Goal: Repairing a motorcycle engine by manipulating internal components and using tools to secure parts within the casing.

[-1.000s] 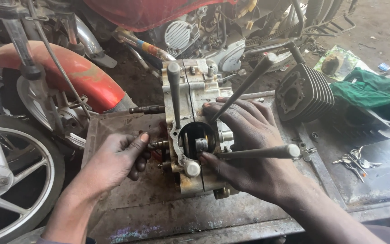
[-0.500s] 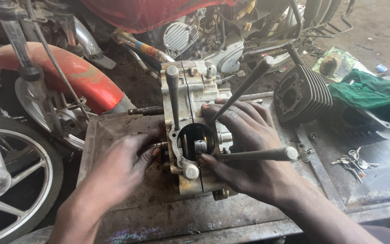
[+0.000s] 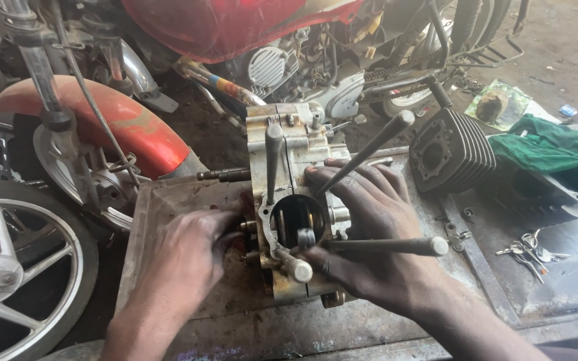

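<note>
Sitting dead centre on the greasy metal table (image 3: pixel 188 314) is an engine crankcase (image 3: pixel 296 200), standing upright with its round bore facing the camera and four long studs (image 3: pixel 273 164) sticking out of it at different angles. Both hands are on it.

The right hand (image 3: pixel 376 234) comes in from about 5 o'clock and lies spread over the case's right flank, fingers fanned toward 10 o'clock. So that grip is basically open and flat, pressing rather than clutching, with two of the studs passing over or between the fingers. One stud runs out toward 3 o'clock, another slants up toward 1 o'clock.

The left hand (image 3: pixel 185 257) comes in from 7 o'clock and is a bit blurred. Its fingertips are curled in at the case's left side, right by a short shaft stub (image 3: pixel 249 227) poking out there. Can't honestly tell if that grip is pinched on the stub or just touching it.

Around the table: a finned cylinder barrel (image 3: pixel 453 150) lies at 2 o'clock from the case, a green rag (image 3: pixel 543 150) just beyond it, a bunch of keys (image 3: pixel 533 246) at 3 o'clock. A red motorcycle (image 3: pixel 235 27) is parked at 12 o'clock, with its red fender (image 3: pixel 115 130) and front wheel (image 3: pixel 15 267) round at 9 o'clock.
</note>
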